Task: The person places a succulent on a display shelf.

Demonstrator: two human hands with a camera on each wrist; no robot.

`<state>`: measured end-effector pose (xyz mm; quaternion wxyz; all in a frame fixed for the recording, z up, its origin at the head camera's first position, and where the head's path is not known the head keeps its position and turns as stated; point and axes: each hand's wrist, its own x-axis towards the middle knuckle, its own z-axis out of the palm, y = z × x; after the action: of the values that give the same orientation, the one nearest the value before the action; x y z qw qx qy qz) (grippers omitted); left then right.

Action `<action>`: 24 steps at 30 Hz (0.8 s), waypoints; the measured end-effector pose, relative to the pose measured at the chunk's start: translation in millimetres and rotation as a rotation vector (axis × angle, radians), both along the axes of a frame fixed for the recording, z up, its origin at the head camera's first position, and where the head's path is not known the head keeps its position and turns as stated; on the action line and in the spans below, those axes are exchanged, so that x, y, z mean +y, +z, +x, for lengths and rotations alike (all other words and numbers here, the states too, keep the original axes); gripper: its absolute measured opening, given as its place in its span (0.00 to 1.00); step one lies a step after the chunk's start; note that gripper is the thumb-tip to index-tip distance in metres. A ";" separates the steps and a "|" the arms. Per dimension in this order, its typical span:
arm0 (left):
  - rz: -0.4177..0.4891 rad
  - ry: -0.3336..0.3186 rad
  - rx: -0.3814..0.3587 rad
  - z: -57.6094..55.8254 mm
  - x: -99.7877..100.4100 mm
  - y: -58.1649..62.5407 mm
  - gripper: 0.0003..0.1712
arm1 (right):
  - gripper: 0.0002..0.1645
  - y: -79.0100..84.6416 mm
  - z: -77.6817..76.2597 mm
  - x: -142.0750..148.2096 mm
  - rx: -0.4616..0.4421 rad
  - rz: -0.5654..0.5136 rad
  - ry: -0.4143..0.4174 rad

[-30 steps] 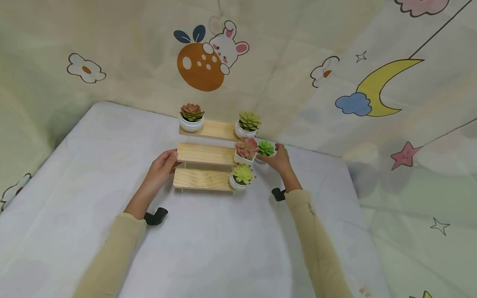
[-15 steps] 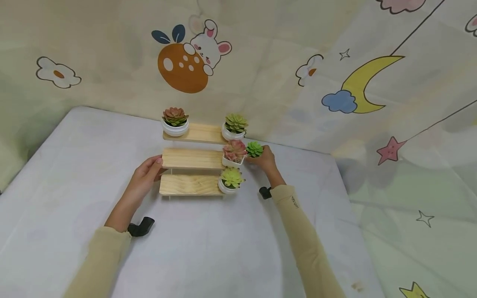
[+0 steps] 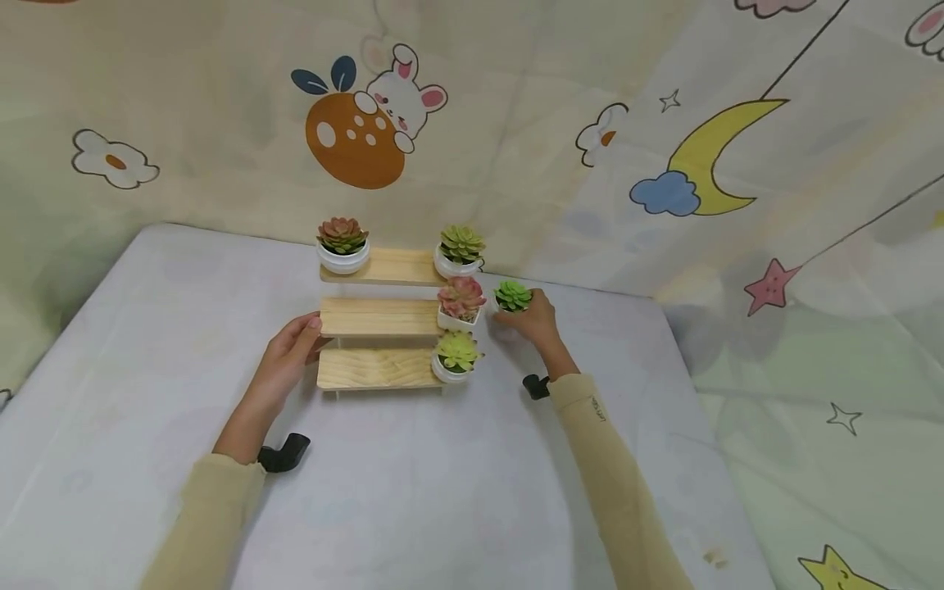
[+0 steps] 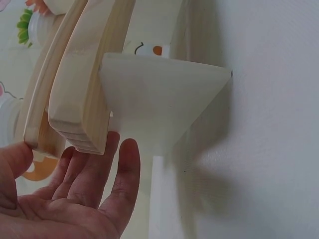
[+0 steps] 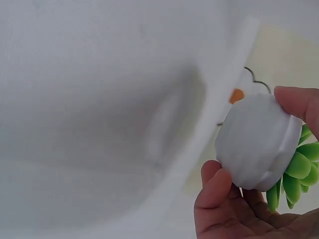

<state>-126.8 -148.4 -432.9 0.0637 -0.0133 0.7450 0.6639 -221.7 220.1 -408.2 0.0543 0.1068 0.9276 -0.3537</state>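
A three-tier wooden plant stand point(image 3: 379, 318) with pale translucent end supports point(image 4: 159, 94) stands at the back of the table. My left hand point(image 3: 289, 348) holds the left end of its middle board, thumb at the board's edge and fingers below. To the right of the stand, my right hand point(image 3: 537, 319) grips a bright green succulent point(image 3: 512, 296) in a white pot point(image 5: 256, 142). In the right wrist view the thumb and fingers span the pot, which is tilted and raised off the table. A pink succulent point(image 3: 460, 298) in a square white pot sits at the middle board's right end.
On the top board stand a reddish succulent point(image 3: 342, 236) at the left and a green one point(image 3: 461, 244) at the right. A yellow-green succulent point(image 3: 457, 352) sits at the bottom board's right end. A printed cloth backdrop point(image 3: 516, 164) rises behind the white table point(image 3: 442, 483).
My right hand has closed round the bright green succulent's pot and lifted it, now slightly farther from the stand. The left hand keeps its hold. The head view has shifted.
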 end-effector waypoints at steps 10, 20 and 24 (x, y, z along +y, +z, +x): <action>0.022 -0.002 0.031 1.1 0.6 1.2 0.37 | 0.48 66.5 32.6 2.5 0.143 -0.018 0.069; 0.031 0.012 0.022 -2.1 -0.6 -0.8 0.36 | 0.48 120.7 63.1 -27.1 0.217 -0.026 0.212; 0.050 0.016 0.012 -3.2 -1.4 -0.7 0.37 | 0.46 129.8 69.3 -40.8 0.263 -0.039 0.246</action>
<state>-130.0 -149.8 -433.5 0.0541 -0.0135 0.7283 0.6829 -152.4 179.3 -278.4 -0.0229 -0.0556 0.9257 -0.3734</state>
